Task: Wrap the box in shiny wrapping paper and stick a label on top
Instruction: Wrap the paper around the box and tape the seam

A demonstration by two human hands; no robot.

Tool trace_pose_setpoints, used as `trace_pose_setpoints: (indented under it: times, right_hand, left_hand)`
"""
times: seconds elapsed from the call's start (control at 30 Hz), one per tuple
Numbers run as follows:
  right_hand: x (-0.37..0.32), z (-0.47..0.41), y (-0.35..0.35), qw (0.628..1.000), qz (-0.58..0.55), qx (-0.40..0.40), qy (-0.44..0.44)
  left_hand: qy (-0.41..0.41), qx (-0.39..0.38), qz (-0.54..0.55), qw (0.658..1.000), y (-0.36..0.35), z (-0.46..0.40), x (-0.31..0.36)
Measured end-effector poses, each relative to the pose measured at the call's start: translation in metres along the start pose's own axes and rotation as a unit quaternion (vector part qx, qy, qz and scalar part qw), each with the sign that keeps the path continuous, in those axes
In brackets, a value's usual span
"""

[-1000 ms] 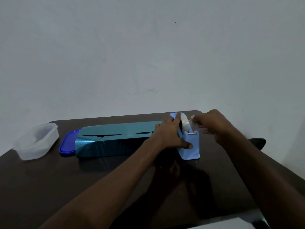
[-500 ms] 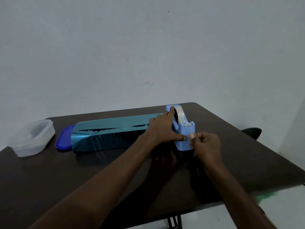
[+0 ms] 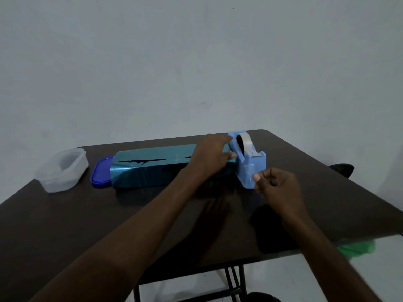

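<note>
Long box (image 3: 152, 171), wrapped in shiny teal paper (image 3: 139, 177): lying lengthwise across the far half of the dark counter (image 3: 109, 225), the top seam gaping in a dark jagged slit. No brand, label or writing is showing on it.

Blue tape dispenser (image 3: 250, 168): standing at the box's right end, carrying a roll of clear tape (image 3: 246, 142). No lettering is readable.

Left hand (image 3: 210, 156): resting over the right end of the box, fingers lying fairly straight and reaching against the side of the dispenser.

Right hand (image 3: 277, 186): hovering just in front of the dispenser, thumb and fingers curling together in a pinch; a strip of tape between them is too faint to confirm.

Clear plastic tub (image 3: 63, 170): sitting near the left edge of the counter.

Blue lid (image 3: 100, 173): lying flat between the tub and the box, touching the box's left end.
</note>
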State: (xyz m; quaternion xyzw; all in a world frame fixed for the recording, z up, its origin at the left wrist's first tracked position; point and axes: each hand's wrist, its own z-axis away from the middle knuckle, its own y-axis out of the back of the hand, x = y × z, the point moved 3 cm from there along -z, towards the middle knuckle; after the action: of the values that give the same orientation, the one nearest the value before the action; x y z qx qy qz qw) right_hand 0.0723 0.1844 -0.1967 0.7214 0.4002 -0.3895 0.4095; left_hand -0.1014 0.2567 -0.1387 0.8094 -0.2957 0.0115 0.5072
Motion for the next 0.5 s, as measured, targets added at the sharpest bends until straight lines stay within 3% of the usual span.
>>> trace_pose_setpoints:
  times: [0.1,0.23,0.33,0.5]
  right_hand:
    - [-0.03,-0.008,-0.004,0.997,0.003,-0.049,0.066]
    - [-0.07,-0.036,-0.026,0.982,-0.014,-0.169,0.085]
    - [-0.085,-0.065,-0.057,0.962,0.003,-0.265,0.066]
    - [-0.099,-0.113,-0.11,0.91,0.11,-0.397,0.052]
  left_hand:
    - [0.06,0.028,-0.01,0.998,0.033,0.006,-0.03]
    - [0.125,-0.035,-0.068,0.989,0.052,0.034,-0.074]
    - [0.104,-0.073,-0.11,0.986,0.043,0.055,-0.086]
    - [0.068,-0.03,-0.15,0.986,0.037,0.062,-0.08]
